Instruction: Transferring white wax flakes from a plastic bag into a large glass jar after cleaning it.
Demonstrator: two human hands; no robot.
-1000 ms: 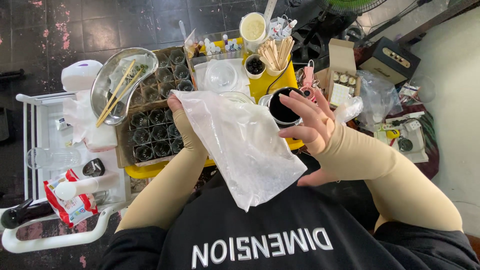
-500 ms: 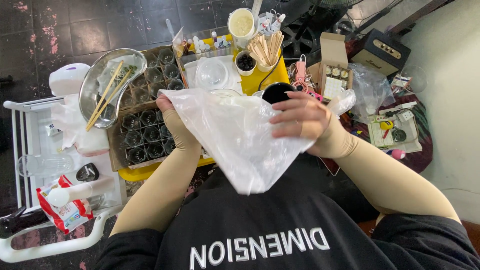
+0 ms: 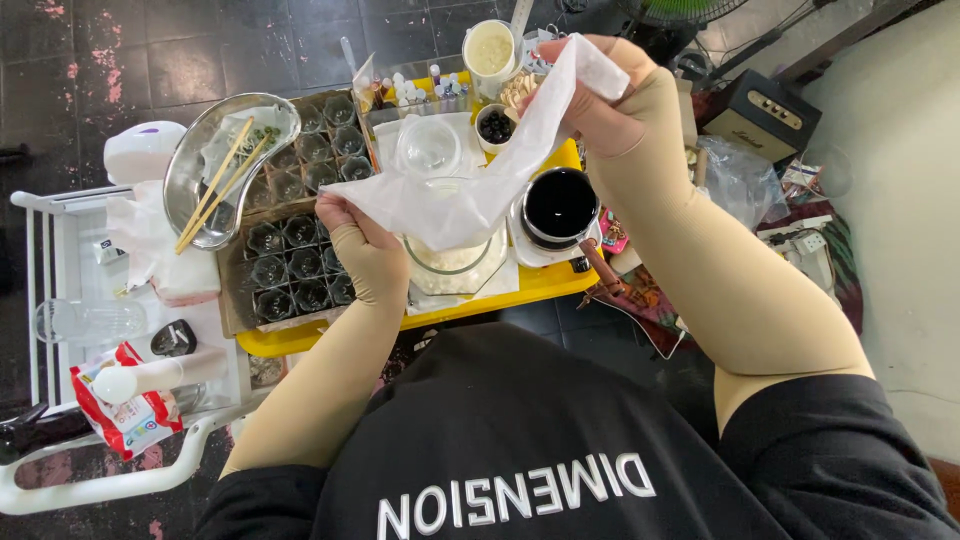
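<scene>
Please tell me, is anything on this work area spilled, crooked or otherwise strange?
Nothing looks spilled or broken. Both hands, left hand and right hand, hold a clear plastic bag stretched above the yellow tray. The chopsticks lie slanted in the metal bowl, which seems normal. The dark cup stands upright.

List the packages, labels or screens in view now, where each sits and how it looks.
Red and white snack packet: lower left on the white rack, crumpled.
Clear plastic bag: held between left hand and right hand, translucent.
No screens visible.
</scene>
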